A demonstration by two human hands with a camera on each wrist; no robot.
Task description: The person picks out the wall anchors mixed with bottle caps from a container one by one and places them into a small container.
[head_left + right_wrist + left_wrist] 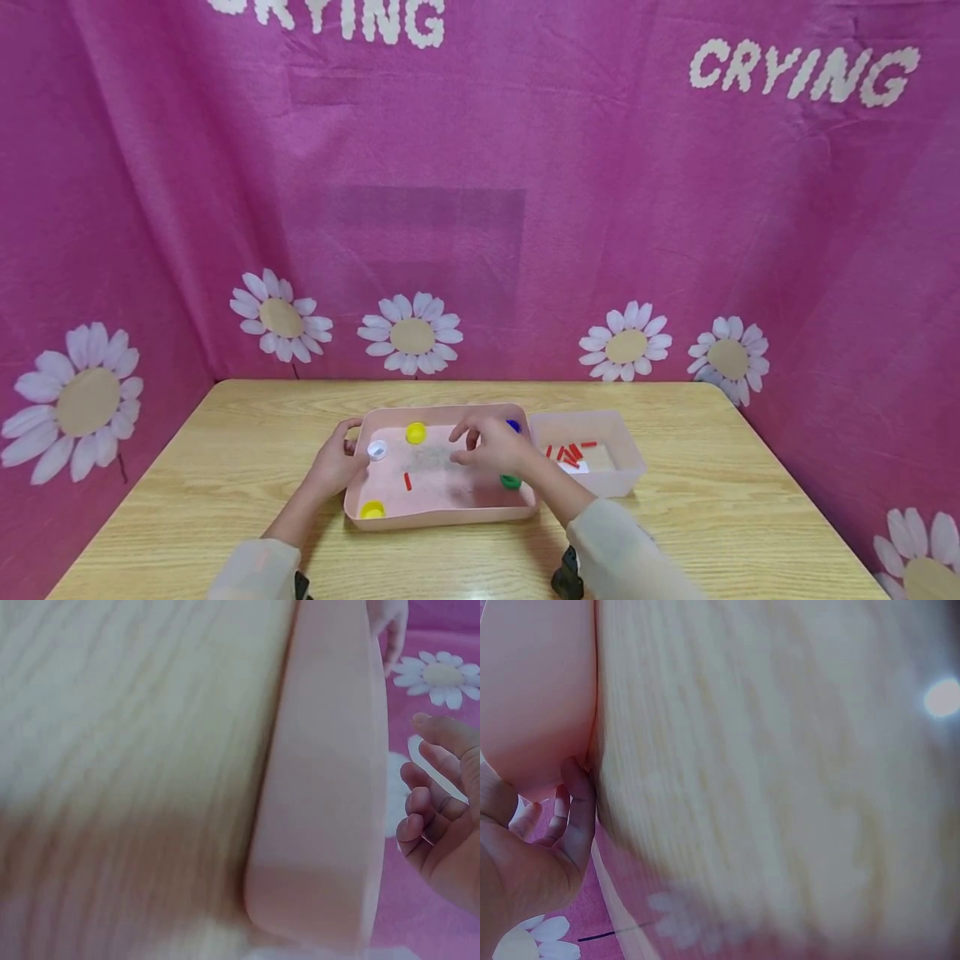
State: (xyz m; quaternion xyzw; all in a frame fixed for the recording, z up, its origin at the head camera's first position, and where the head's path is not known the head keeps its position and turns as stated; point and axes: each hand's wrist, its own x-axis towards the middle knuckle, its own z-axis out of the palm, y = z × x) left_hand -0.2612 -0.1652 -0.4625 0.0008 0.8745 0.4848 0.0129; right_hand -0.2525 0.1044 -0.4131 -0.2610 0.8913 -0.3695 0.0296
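Observation:
My left hand (335, 465) holds the left end of a shallow pink tray (450, 497), thumb at the rim; in the left wrist view, its fingers (579, 802) curl against the tray's outer wall. Over the tray's right half hovers my right hand (497, 447), fingers loosely bent, thumb and forefinger apart, nothing seen between them. A red stick (408, 482) lies on the tray floor. Around it sit a white cap (377, 450) with something greyish inside, a yellow cap (416, 432) and another yellow cap (372, 510). A blue cap (513, 426) and a green cap (511, 482) are partly hidden by my right hand.
Against the tray's right end stands a translucent bin (628, 454) holding several red sticks (572, 454) and a white paper piece (574, 468). Both containers rest on a wooden table (262, 417). Behind it hangs a purple cloth (480, 250) with daisies.

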